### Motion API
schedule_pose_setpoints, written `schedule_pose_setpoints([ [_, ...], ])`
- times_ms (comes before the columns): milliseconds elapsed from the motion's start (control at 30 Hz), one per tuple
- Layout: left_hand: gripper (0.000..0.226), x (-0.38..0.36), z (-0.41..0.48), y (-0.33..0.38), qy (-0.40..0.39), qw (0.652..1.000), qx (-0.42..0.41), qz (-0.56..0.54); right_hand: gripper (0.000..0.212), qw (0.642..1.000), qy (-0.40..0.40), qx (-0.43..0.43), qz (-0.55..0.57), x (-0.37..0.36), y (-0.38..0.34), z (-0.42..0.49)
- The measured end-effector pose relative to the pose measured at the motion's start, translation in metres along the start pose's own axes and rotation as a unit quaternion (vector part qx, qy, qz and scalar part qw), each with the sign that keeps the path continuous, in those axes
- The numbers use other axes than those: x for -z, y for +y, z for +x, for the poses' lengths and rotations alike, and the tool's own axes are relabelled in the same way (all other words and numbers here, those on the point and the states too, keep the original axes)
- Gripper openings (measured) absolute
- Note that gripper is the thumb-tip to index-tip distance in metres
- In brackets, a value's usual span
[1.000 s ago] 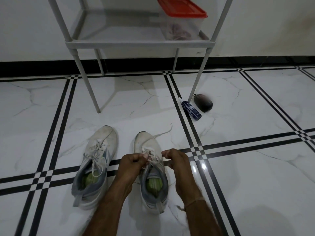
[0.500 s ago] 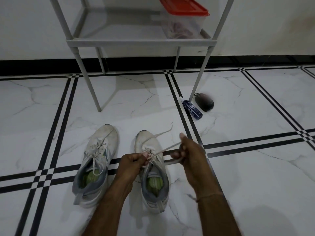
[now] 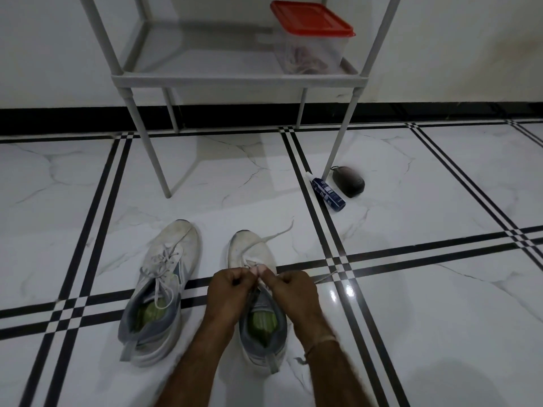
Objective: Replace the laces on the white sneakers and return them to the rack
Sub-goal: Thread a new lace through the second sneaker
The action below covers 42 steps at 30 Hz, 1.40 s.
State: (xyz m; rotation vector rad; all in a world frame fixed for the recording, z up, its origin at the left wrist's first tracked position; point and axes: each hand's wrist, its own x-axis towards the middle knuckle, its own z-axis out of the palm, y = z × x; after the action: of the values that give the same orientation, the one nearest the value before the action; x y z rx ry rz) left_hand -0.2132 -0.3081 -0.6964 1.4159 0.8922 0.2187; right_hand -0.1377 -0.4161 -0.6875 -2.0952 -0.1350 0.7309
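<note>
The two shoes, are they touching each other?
Apart. The head view shows a strip of bare floor between the left shoe and the right shoe.

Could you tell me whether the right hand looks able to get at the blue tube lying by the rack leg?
Probably yes, once it lets go: the right hand is pinching the lace on the sneaker, but bare floor lies between it and the blue tube, with nothing in the way.

Single head-worn wide-angle view, looking forward and down, near the floor [image 3: 411, 289], rack [image 3: 235, 80] ahead.
</note>
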Motion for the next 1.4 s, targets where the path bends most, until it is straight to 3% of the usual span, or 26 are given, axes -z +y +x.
schedule_pose_setpoints([
  [100, 0.015, 0.001, -0.002, 0.002, -0.009, 1.000, -0.003, -0.006, 0.028, 0.979, -0.008, -0.033, 0.203, -0.006, 0.002, 0.000],
  [200, 0.011, 0.001, -0.001, 0.003, 0.035, 0.991, 0.031, -0.124, 0.025, 0.960, 0.001, -0.066, 0.274, 0.000, 0.003, -0.005],
  [300, 0.024, 0.009, 0.008, 0.005, 0.088, 0.915, 0.073, -0.386, 0.023, 0.954, 0.005, -0.090, 0.286, 0.003, 0.005, -0.010],
  [333, 0.030, 0.013, 0.011, 0.001, 0.115, 0.897, 0.063, -0.422, 0.021, 0.952, 0.004, -0.093, 0.290, 0.004, 0.006, -0.010],
  [433, 0.061, 0.013, 0.006, -0.010, 0.187, 0.914, 0.016, -0.360, 0.016, 0.943, 0.009, -0.101, 0.317, 0.002, 0.007, -0.010],
  [500, 0.072, 0.005, -0.002, -0.019, 0.226, 0.930, 0.037, -0.287, 0.016, 0.937, 0.013, -0.098, 0.334, 0.001, 0.006, -0.010],
  [567, 0.065, -0.003, -0.006, -0.025, 0.238, 0.930, 0.102, -0.262, 0.017, 0.940, 0.018, -0.087, 0.329, -0.001, 0.004, -0.010],
  [633, 0.049, -0.007, -0.004, -0.026, 0.195, 0.922, 0.156, -0.297, 0.019, 0.948, 0.019, -0.072, 0.310, -0.005, 0.004, -0.010],
  [767, 0.013, -0.009, -0.012, -0.008, 0.118, 0.946, 0.111, -0.282, 0.023, 0.943, 0.013, -0.034, 0.332, -0.006, 0.005, -0.010],
  [867, 0.021, -0.009, -0.012, 0.000, 0.111, 0.953, 0.046, -0.277, 0.028, 0.910, -0.006, 0.010, 0.415, -0.007, -0.001, -0.010],
  [967, 0.029, -0.008, -0.002, -0.002, 0.100, 0.908, 0.070, -0.400, 0.027, 0.853, -0.011, -0.014, 0.521, -0.010, -0.005, -0.005],
  [1067, 0.030, -0.001, 0.009, -0.014, 0.093, 0.868, 0.097, -0.478, 0.026, 0.840, 0.009, -0.066, 0.539, -0.011, 0.007, 0.007],
  [1133, 0.032, 0.004, 0.017, -0.021, 0.093, 0.870, 0.115, -0.470, 0.026, 0.829, 0.024, -0.099, 0.550, -0.007, 0.016, 0.013],
  [1267, 0.036, 0.009, 0.028, -0.022, 0.116, 0.903, 0.122, -0.396, 0.026, 0.838, 0.047, -0.103, 0.533, -0.004, 0.029, 0.023],
  [1400, 0.039, 0.011, 0.033, -0.024, 0.137, 0.909, 0.115, -0.377, 0.027, 0.864, 0.065, -0.099, 0.489, -0.005, 0.034, 0.027],
])
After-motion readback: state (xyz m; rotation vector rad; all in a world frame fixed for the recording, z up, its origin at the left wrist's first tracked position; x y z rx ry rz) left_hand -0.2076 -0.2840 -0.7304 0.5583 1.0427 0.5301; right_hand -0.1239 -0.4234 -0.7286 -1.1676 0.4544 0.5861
